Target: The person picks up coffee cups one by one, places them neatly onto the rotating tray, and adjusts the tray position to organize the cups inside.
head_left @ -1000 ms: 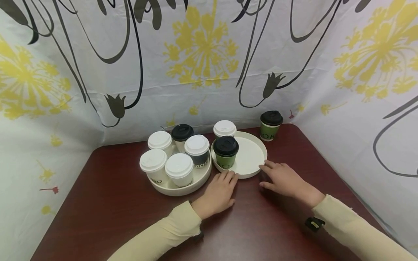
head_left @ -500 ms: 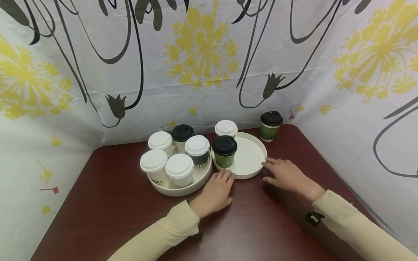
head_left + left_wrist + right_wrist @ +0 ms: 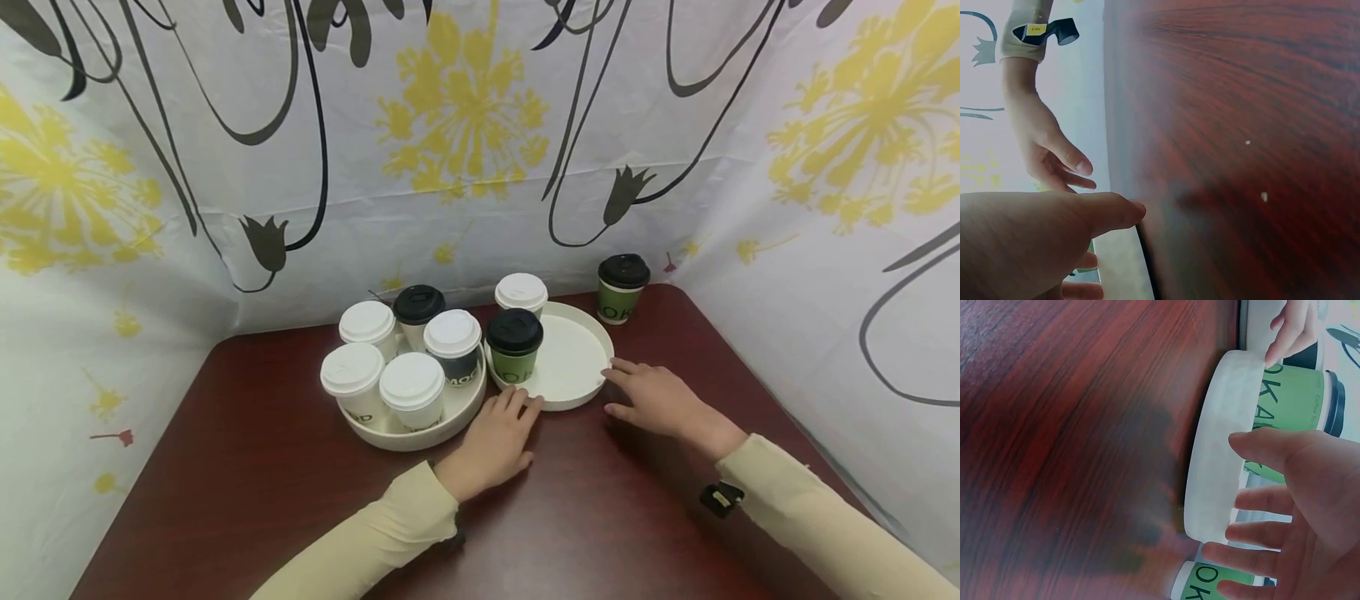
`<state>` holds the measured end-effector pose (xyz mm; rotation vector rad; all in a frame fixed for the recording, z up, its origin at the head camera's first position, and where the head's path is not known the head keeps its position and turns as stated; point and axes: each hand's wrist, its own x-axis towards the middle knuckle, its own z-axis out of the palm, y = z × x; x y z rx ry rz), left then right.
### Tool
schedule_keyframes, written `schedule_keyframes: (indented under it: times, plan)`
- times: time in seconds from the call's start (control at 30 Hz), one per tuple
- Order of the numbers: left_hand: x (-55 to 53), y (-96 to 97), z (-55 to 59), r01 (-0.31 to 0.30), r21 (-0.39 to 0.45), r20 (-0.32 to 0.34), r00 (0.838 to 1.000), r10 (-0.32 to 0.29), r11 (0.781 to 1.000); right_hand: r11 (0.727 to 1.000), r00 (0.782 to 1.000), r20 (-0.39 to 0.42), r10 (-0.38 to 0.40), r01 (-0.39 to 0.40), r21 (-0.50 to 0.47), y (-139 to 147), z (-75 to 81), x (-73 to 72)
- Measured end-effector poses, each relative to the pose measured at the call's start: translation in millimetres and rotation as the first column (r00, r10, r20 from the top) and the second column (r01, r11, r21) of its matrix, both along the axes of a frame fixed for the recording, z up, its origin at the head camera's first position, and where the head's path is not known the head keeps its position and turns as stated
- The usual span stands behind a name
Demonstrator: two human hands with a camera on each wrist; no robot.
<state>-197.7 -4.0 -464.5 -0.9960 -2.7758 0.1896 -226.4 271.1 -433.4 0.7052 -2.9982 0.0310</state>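
In the head view, a round white tray [image 3: 577,358] holds a green coffee cup with a black lid [image 3: 514,346] and, behind it, a white-lidded cup [image 3: 521,293]. My left hand [image 3: 491,442] rests its extended fingertips at the tray's front rim, just before the green cup. At the right rim are the fingertips of my right hand [image 3: 660,404]. The right wrist view shows that hand's thumb [image 3: 1263,442] and spread fingers along the tray's side wall [image 3: 1219,450]. Part of the left fingers is hidden behind the palm in the left wrist view.
A second round tray [image 3: 408,442] stands to the left, touching or close beside the first, with several lidded cups [image 3: 412,387] on it. Another green cup [image 3: 621,292] stands alone at the back right, near the patterned cloth wall [image 3: 480,233]. The dark red table [image 3: 247,467] lies beneath.
The green cup on the right tray has shifted slightly left and the white-lidded one behind it slightly right. My left hand has moved slightly left, my right hand slightly right.
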Motion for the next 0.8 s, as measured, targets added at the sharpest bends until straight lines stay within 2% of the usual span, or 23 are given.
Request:
schedule_keyframes:
  times: [0.27, 0.47, 0.8]
  plan:
    - [0.9, -0.3, 2.0, -0.002, -0.008, 0.015, 1.000, 0.002, 1.000, 1.000, 1.000, -0.010, -0.015, 0.015, -0.021, -2.7, 6.0, -3.3]
    - [1.1, -0.5, 1.8, -0.013, -0.017, 0.031, 0.999, 0.013, 1.000, 0.993, 0.996, -0.042, -0.076, 0.071, -0.098, -1.4, 15.7, -13.5]
    - [1.4, -0.4, 2.0, -0.011, -0.019, 0.027, 1.000, 0.011, 1.000, 0.946, 0.972, -0.056, -0.228, 0.207, -0.250, 9.2, 43.1, -43.7]
